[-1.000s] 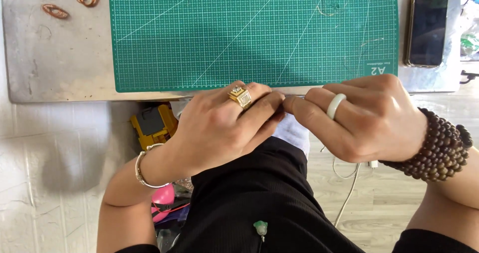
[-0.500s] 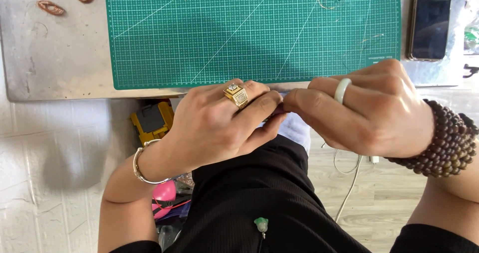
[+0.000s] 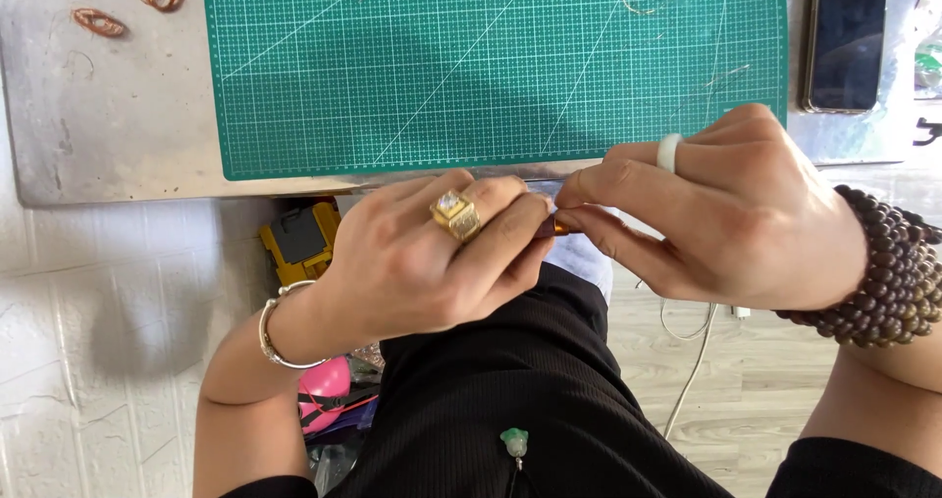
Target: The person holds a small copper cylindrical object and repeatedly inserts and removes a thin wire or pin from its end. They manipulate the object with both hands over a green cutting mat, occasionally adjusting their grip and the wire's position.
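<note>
Head view: two copper wire loops [image 3: 98, 21] are seen far up and left of the fingers on the metal worktop [image 3: 118, 135]. The left hand [image 3: 432, 258] is pinched shut on a small copper-coloured piece [image 3: 559, 226], met just right by the right hand [image 3: 726, 213], also clamped on it. A green cutting mat [image 3: 491, 66] lies above; a dark phone [image 3: 846, 37] lies upper right.

Matt rubbery green mat [image 3: 491, 66]; scuffed metal tabletop [image 3: 118, 125].

small orange-brown piece [image 3: 561, 226] | mostly hidden | pinched between both hands' fingertips
</note>
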